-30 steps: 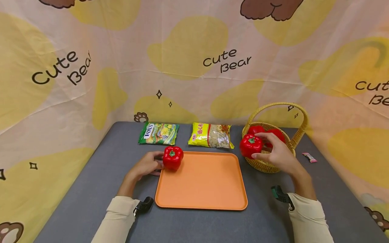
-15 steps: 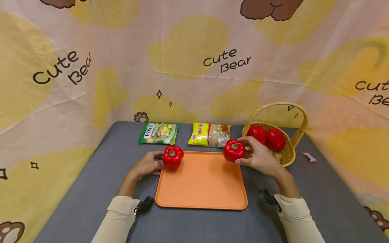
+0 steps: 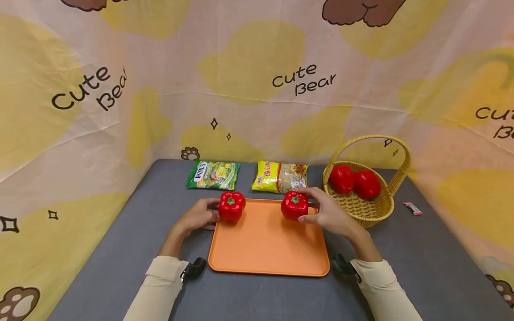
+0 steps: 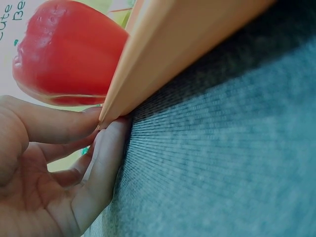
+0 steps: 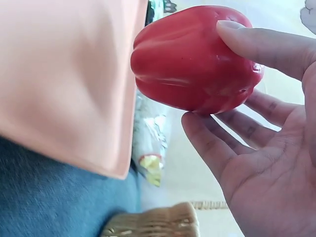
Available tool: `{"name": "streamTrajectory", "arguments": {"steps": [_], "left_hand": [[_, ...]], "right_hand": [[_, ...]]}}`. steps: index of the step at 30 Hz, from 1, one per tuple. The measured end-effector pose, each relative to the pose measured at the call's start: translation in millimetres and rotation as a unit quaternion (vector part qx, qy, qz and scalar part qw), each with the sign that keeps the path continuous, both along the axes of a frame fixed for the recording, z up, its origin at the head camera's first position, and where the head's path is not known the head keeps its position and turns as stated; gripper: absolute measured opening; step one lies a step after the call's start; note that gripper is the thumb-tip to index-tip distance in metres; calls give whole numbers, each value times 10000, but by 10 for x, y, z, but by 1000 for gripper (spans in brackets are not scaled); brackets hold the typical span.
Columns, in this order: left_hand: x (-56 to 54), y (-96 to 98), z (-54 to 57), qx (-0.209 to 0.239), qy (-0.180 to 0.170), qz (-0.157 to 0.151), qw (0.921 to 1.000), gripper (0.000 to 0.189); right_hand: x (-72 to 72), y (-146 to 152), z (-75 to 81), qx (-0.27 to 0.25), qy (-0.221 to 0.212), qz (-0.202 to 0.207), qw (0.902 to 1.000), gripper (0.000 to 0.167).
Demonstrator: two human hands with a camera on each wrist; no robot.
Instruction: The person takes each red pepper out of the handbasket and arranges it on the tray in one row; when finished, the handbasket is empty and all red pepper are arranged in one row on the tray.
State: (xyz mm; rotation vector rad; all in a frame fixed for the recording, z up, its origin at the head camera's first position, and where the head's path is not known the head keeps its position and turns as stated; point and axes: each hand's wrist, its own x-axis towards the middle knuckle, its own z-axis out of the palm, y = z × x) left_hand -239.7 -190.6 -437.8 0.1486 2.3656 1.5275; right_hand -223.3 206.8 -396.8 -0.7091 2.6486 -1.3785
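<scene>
A red bell pepper (image 3: pixel 232 207) stands at the back left corner of the orange tray (image 3: pixel 269 254). Beside it, my left hand (image 3: pixel 198 216) pinches the tray's left rim; in the left wrist view the thumb (image 4: pixel 64 123) is on one side of the rim and a finger on the other. My right hand (image 3: pixel 327 214) grips a second red bell pepper (image 3: pixel 294 206) over the tray's back right part. The right wrist view shows this pepper (image 5: pixel 192 59) between thumb and fingertips, raised off the tray surface.
A wicker basket (image 3: pixel 373 209) with a tall handle stands right of the tray, holding two red items (image 3: pixel 367 184). Behind the tray lie a green candy bag (image 3: pixel 214 175) and a yellow pasta bag (image 3: pixel 279 177). A small pink wrapped candy (image 3: pixel 412 208) lies far right.
My right hand has carried its bell pepper leftward from over the basket to over the tray. My left hand and the other pepper have stayed in place; the head view has shifted slightly.
</scene>
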Motion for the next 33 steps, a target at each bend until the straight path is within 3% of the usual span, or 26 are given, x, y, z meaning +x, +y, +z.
{"name": "streamTrajectory", "arguments": {"steps": [7,22,33], "left_hand": [[-24,2,-23,93,-14,5,10000,57],[-13,-2,-31,48,31,12,10000,57],[-12,-5,-29,44,17,9,10000,57]], "right_hand": [[-39,-145,-66,130,-245,95,9996,75],[-110,-572,-55,485,-130,237,9985,74],[-188,-765,-119,265,-445,403,9978,74]]}}
